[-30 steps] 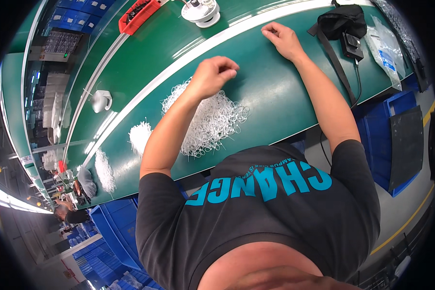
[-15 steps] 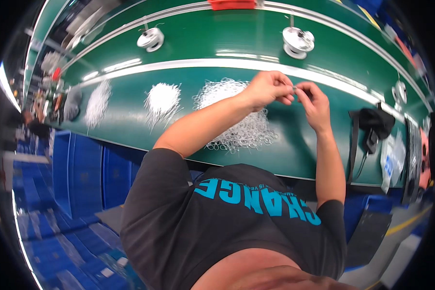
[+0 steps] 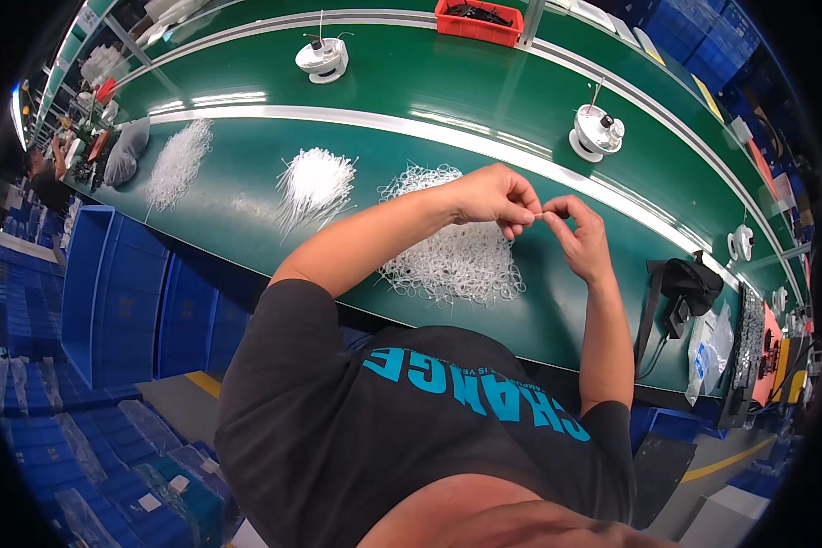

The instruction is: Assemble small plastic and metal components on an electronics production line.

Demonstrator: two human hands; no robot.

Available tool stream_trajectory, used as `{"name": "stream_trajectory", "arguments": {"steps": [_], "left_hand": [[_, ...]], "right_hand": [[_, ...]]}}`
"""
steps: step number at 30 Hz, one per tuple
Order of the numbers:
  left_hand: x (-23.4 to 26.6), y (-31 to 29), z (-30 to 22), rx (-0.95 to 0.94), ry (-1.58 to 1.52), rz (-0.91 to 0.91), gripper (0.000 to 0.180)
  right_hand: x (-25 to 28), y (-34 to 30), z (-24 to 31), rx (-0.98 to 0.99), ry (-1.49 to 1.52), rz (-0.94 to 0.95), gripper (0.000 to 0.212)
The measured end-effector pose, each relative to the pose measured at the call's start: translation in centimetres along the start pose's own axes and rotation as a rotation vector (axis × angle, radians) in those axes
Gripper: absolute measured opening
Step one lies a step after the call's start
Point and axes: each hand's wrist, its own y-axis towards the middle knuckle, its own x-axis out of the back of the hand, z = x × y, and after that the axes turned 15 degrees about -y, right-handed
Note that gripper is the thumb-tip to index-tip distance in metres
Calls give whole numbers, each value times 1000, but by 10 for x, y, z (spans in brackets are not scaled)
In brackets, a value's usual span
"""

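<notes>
In front of my chest, above the workbench, my left hand (image 3: 495,199) and my right hand (image 3: 579,239) almost meet at the fingertips. Both are closed in a pinch, the two ends of one thin white cable tie (image 3: 539,216) between them; most of it is hidden by the fingers. Below and behind my left hand lies a wide pile of looped white cable ties (image 3: 452,265). Further left is a pile of straight white cable ties (image 3: 315,183), and beyond it another loose pile of thin white ties (image 3: 181,164).
White round devices (image 3: 599,133) stand on the green conveyor (image 3: 429,82) behind the bench, near a red bin (image 3: 479,20). On the right lie a black bag (image 3: 690,288) and a clear plastic bag (image 3: 710,352). Blue crates (image 3: 119,292) stand at lower left; a person sits far left.
My view has shifted, so the bench and conveyor show differently. My hands stay together in a pinch, with a little more space between the fingertips.
</notes>
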Motion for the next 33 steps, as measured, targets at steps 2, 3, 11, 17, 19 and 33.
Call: {"name": "stream_trajectory", "arguments": {"steps": [2,3,11,17,19,33], "left_hand": [[7,-9,-4,12,93,-10,11],[14,-13,-4,11,88,-13,11],[126,-39,-51,-298,-67,-450,14],[306,-51,-80,-709,-352,-1100,28],[345,-51,-90,-718,-386,-1309,39],[352,-17,-78,-552,-95,-1064,23]], "right_hand": [[-7,2,-6,-30,-12,-4,10],[-11,2,-12,-61,-21,-13,10],[-50,-27,-110,-417,-60,-193,12],[-54,-19,-98,-420,-150,-188,11],[-56,-19,-101,-440,-123,-197,11],[-49,-22,-100,-418,-83,-264,19]]}}
